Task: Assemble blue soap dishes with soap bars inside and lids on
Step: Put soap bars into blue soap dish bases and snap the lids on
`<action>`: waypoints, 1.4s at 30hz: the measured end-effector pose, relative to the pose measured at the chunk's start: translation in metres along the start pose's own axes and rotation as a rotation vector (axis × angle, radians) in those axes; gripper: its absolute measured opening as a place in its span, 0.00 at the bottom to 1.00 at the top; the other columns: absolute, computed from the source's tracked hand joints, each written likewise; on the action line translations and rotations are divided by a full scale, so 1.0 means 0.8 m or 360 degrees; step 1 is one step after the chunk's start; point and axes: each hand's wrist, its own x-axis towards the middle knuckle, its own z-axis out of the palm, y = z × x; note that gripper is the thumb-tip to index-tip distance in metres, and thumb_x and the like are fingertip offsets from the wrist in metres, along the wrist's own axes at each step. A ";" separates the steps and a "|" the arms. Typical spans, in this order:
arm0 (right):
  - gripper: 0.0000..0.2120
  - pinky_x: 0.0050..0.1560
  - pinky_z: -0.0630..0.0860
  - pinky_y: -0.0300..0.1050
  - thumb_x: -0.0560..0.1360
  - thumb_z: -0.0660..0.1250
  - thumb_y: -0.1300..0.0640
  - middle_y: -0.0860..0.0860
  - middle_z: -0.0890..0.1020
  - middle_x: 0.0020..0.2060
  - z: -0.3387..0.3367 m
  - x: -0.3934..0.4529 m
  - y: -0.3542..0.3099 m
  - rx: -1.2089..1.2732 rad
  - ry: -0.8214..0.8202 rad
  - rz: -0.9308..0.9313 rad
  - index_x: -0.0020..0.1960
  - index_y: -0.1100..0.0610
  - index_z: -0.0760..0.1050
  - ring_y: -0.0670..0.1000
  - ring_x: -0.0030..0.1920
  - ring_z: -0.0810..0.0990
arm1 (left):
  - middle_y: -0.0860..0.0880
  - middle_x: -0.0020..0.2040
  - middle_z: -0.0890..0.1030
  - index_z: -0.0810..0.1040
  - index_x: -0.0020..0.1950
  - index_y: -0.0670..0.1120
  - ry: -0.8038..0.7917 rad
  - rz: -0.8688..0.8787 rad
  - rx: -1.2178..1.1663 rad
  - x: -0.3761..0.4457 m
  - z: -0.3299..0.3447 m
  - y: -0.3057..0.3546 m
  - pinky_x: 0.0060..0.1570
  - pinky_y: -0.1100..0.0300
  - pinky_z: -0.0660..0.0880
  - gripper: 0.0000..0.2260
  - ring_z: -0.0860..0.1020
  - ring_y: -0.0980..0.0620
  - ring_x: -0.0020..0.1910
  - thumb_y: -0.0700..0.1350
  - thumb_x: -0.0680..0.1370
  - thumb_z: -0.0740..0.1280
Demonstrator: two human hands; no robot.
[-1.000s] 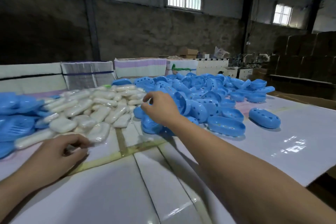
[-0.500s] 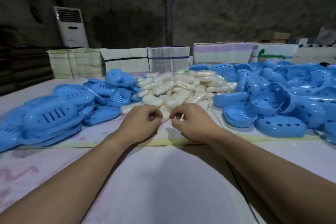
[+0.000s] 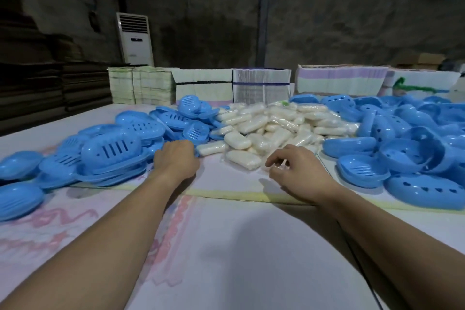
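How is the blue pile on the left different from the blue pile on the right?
The left pile shows parts with straight slots, mostly lying dome up; the right pile shows parts with small round or heart-like holes, many tilted or open side up. The left hand reaches the left pile; the right hand is apart from the right pile. Both are blue plastic.

Table [image 3: 226, 246]: carries everything.
Soap bars [image 3: 274, 123]: a heap in the middle.
Lids [image 3: 113, 148]: a pile left of the soap.
Dishes [image 3: 412, 138]: a pile right of the soap.
Card stacks [image 3: 261, 88]: a row behind the piles.
Air conditioner [image 3: 134, 38]: behind the table, far left.
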 end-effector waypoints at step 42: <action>0.24 0.57 0.74 0.50 0.70 0.71 0.45 0.49 0.78 0.53 -0.028 0.009 0.034 -0.0352 -0.0083 0.0542 0.65 0.45 0.73 0.55 0.63 0.71 | 0.59 0.52 0.77 0.75 0.56 0.57 -0.0481 0.0740 -0.0837 -0.045 0.007 0.068 0.44 0.64 0.73 0.30 0.76 0.60 0.48 0.66 0.60 0.79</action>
